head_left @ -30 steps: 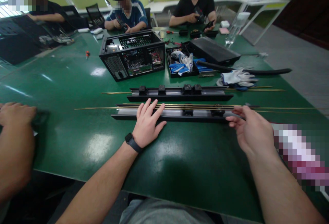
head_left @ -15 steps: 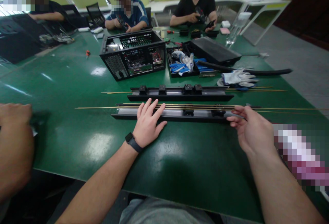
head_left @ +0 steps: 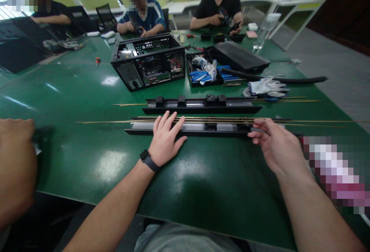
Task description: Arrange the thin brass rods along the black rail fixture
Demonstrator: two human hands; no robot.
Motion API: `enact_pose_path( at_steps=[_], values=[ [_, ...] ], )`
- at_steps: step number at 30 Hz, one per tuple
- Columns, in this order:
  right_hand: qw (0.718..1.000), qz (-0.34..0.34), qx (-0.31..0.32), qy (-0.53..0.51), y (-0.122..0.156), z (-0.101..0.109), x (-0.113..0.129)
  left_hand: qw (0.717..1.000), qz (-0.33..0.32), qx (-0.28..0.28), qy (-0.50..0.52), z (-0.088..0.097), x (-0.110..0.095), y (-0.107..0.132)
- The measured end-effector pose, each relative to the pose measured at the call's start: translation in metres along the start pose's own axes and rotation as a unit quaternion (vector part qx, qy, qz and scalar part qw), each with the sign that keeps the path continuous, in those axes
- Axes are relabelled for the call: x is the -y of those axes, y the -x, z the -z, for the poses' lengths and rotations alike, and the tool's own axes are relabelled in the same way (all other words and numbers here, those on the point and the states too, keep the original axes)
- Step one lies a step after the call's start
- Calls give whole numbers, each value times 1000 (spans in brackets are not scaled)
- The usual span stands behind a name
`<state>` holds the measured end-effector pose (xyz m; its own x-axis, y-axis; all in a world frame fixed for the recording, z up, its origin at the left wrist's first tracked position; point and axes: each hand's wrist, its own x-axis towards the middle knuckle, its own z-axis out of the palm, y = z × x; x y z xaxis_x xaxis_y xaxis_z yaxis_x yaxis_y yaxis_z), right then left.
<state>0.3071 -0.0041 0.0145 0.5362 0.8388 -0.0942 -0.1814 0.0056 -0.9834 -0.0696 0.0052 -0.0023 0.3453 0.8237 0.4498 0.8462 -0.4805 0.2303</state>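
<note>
My left hand [head_left: 165, 142], with a dark watch on its wrist, lies with fingers spread across the near black rail [head_left: 187, 133], over its left half. Long thin brass rods [head_left: 101, 121] run lengthwise along this rail and stick out past both ends. At the rail's right part, my right hand [head_left: 279, 146] pinches a brass rod between thumb and fingers; a grey strip shows by its lower fingers, too blurred to name. Dark blocks [head_left: 211, 123] sit inside the channel. Behind it lies a second black rail [head_left: 202, 110] with several blocks and brass rods.
Beyond the rails stand an open computer case [head_left: 148, 63], a black tray [head_left: 199, 84] with gloves, a flat black box [head_left: 239, 57] and a black tube [head_left: 300, 80]. White gloves [head_left: 267, 87] lie at right. Another person's arm [head_left: 17, 159] is at left; people sit opposite.
My right hand has moved a little to the left, and a brass rod's left end now reaches further out past the near rail. The left hand stays in place.
</note>
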Motion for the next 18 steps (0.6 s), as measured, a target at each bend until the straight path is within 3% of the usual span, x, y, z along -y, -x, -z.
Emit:
enact_pose_path(
  at_steps=[6,12,18],
  values=[
    [998,22,-63,-15,-5,4,0,1000,-11,-5,-6,0,0,0],
    [1000,11,11,-10,-2,2,-3,1000,3,0,5,0,0,0],
    [999,15,-42,-20,-4,3,-3,1000,-4,2,2,1,0,0]
  ],
)
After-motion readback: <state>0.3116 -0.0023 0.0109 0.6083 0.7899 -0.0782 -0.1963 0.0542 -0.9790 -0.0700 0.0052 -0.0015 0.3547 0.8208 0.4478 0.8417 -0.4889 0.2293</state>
